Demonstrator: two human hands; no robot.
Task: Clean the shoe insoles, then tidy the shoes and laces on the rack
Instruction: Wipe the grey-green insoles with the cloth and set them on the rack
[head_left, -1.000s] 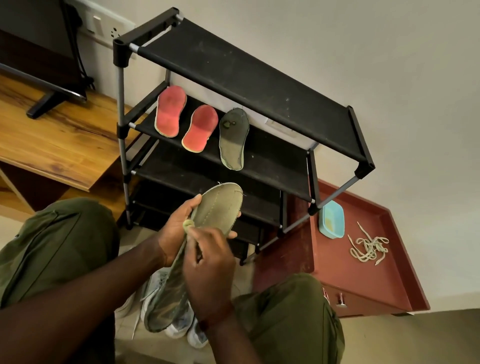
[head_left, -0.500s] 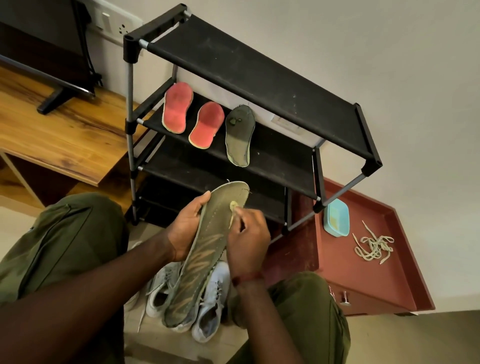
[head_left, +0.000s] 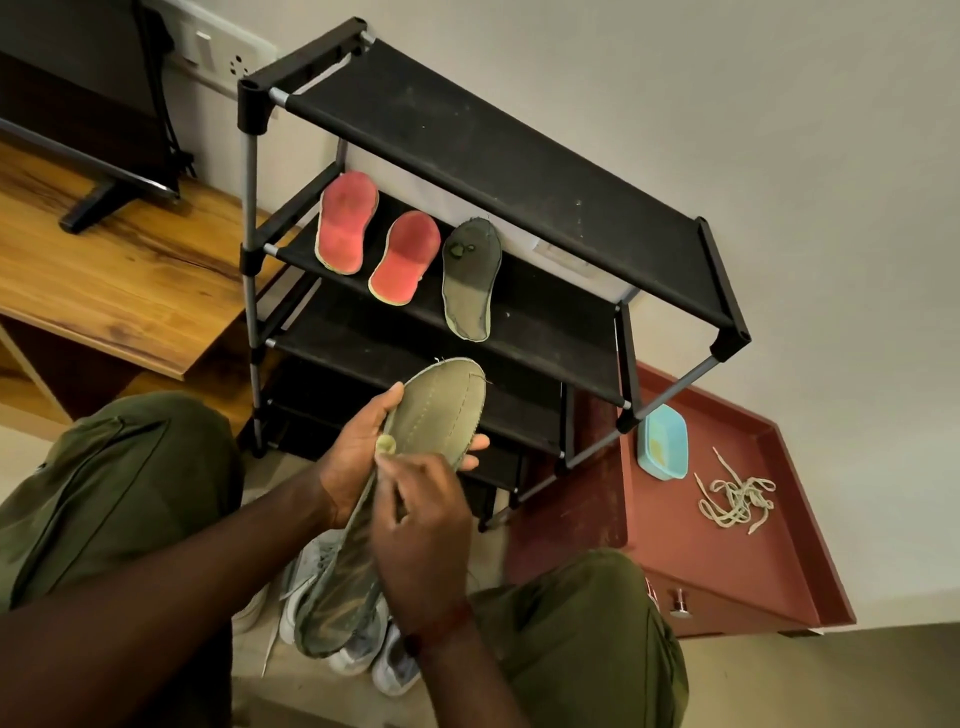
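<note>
Head view — right hand (head_left: 423, 519) covers insole (head_left: 441, 410) middle — pinched wad (head_left: 385, 445) indistinct.

— Where are the insoles?
— Three lie on the second shelf of the rack (head_left: 467, 150): a red insole (head_left: 345, 223) at the left end, a second red insole (head_left: 408, 257) beside it, then a dark green insole (head_left: 470, 280). An olive insole (head_left: 431, 415) is held tilted before the rack, with a small pale wad (head_left: 385, 444) touching its edge.
— And the shoes, the laces?
— White shoes (head_left: 358, 644) are on the floor before the rack. Tangled laces (head_left: 735, 501) are right of it.
</note>
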